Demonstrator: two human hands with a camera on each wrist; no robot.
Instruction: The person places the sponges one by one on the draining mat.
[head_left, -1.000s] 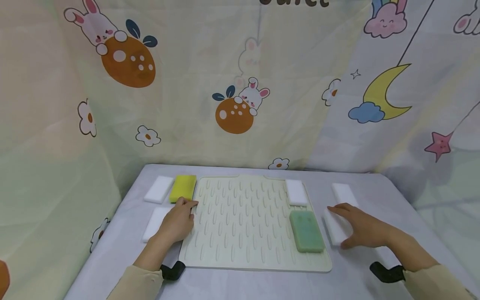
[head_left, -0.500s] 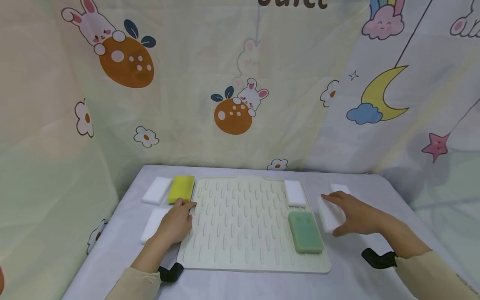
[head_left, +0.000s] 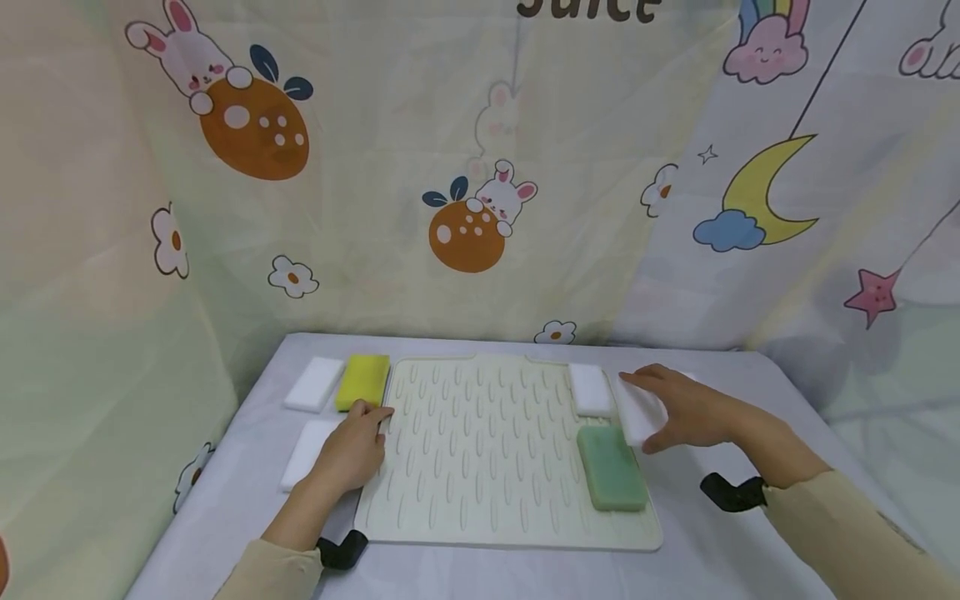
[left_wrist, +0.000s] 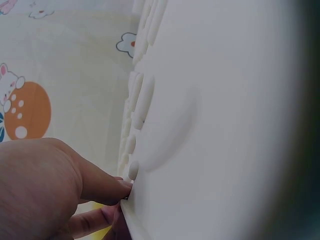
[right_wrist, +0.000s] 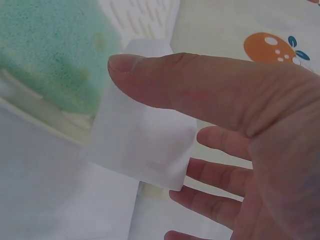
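Observation:
A cream drying mat (head_left: pixel 487 500) with raised ridges lies in the middle of the table. My left hand (head_left: pixel 352 448) pinches its left edge, thumb on top and fingers beneath, as the left wrist view shows. My right hand (head_left: pixel 693 408) holds a white sponge (head_left: pixel 637 415) between thumb and fingers at the mat's right edge. That sponge (right_wrist: pixel 145 130) is tilted in the right wrist view, close beside the green sponge (right_wrist: pixel 50 55). On the mat's right side, the green sponge lies nearer me, and another white sponge (head_left: pixel 590 390) lies at the far corner.
Left of the mat, a yellow sponge (head_left: pixel 363 382) lies beside a white sponge (head_left: pixel 315 383). Another white sponge (head_left: pixel 306 450) is partly behind my left arm. A printed curtain (head_left: pixel 360 208) stands behind the table (head_left: pixel 480 575), which has a white cloth.
My right hand has carried the white sponge leftward and away from me, from the table on the right to the mat's right edge. My left hand has stayed on the mat's edge.

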